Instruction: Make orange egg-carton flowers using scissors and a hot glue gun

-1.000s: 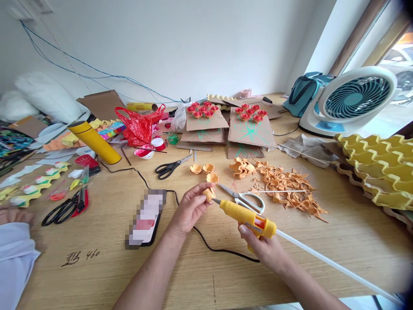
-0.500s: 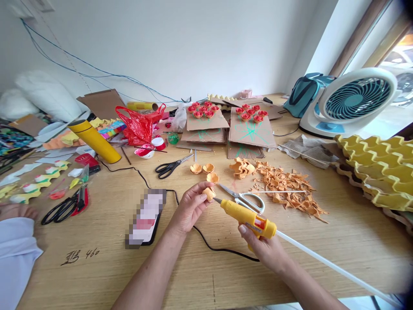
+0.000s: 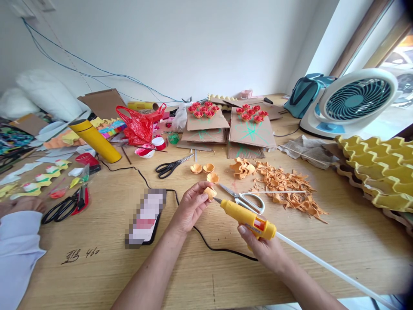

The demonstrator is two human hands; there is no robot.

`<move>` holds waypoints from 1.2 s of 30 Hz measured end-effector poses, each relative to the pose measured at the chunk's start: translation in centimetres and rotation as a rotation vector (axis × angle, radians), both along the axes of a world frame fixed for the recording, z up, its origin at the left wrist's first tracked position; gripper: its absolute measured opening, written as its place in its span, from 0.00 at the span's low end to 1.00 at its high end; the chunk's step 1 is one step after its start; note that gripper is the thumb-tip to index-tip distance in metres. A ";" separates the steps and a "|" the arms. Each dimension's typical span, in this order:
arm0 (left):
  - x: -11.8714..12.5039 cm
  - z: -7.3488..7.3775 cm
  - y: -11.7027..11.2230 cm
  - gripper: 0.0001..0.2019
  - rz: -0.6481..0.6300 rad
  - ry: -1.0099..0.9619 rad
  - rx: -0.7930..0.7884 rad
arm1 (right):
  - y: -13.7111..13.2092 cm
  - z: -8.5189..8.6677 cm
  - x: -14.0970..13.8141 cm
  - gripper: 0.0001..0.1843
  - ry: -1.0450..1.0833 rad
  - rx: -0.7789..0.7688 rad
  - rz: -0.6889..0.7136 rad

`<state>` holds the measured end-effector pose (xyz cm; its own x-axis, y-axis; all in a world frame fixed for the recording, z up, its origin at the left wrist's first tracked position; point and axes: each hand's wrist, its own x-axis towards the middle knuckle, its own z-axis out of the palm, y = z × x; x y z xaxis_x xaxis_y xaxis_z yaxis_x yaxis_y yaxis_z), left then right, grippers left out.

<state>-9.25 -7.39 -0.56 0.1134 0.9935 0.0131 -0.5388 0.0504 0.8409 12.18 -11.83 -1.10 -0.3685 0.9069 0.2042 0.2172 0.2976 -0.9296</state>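
Observation:
Between the thumb and fingers of my left hand [image 3: 192, 206] is a small orange egg-carton cup [image 3: 211, 194]. My right hand [image 3: 263, 249] is wrapped round the handle of a yellow glue gun [image 3: 247, 217]. The gun's nozzle points left and meets or nearly meets the cup; contact cannot be made out. A long white glue stick [image 3: 329, 269] sticks out of the gun's back end. Just beyond my left hand sit three orange petal-shaped cups [image 3: 208, 168]. White-handled scissors [image 3: 250, 201] lie behind the gun.
Orange carton scraps [image 3: 290, 189] are heaped at the right, near yellow egg trays [image 3: 377, 172] and a fan [image 3: 355, 103]. Cardboard pieces [image 3: 251, 131] bear red flowers. Black scissors [image 3: 171, 167] and a phone [image 3: 146, 217] lie leftward. Another person's sleeve [image 3: 21, 249] rests at the left edge.
The other person's hand and sleeve have shifted slightly right, toward the black and red tools. My hands, the cup and the glue gun stay almost where they were.

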 end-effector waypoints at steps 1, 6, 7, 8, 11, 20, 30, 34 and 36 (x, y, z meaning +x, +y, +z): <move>0.0 0.0 0.0 0.15 0.005 -0.005 -0.005 | 0.0 0.1 0.0 0.24 -0.004 0.000 0.002; 0.1 0.1 0.0 0.16 0.005 -0.032 -0.015 | 0.0 0.3 -0.1 0.23 -0.014 0.008 -0.011; 0.2 0.2 0.0 0.16 0.004 -0.036 -0.016 | 0.0 0.3 -0.1 0.23 -0.022 0.018 -0.019; 0.2 0.2 -0.1 0.15 0.005 -0.040 -0.016 | 0.0 0.3 -0.1 0.23 -0.033 0.031 -0.026; 0.2 0.4 -0.1 0.15 0.005 -0.047 -0.018 | 0.1 0.2 -0.2 0.22 -0.062 0.076 -0.039; 0.0 0.2 -0.1 0.17 -0.013 -0.055 -0.032 | 0.2 0.1 -0.1 0.23 -0.070 0.052 -0.084; 0.2 0.5 -0.2 0.18 -0.003 -0.031 -0.061 | 0.3 0.5 0.0 0.27 0.025 0.059 -0.035; 0.1 0.5 -0.2 0.17 -0.012 -0.011 -0.056 | 0.3 0.7 0.0 0.26 0.037 0.044 -0.041; 0.1 0.4 -0.1 0.17 -0.022 -0.001 -0.053 | 0.2 0.7 0.0 0.26 0.029 0.045 -0.039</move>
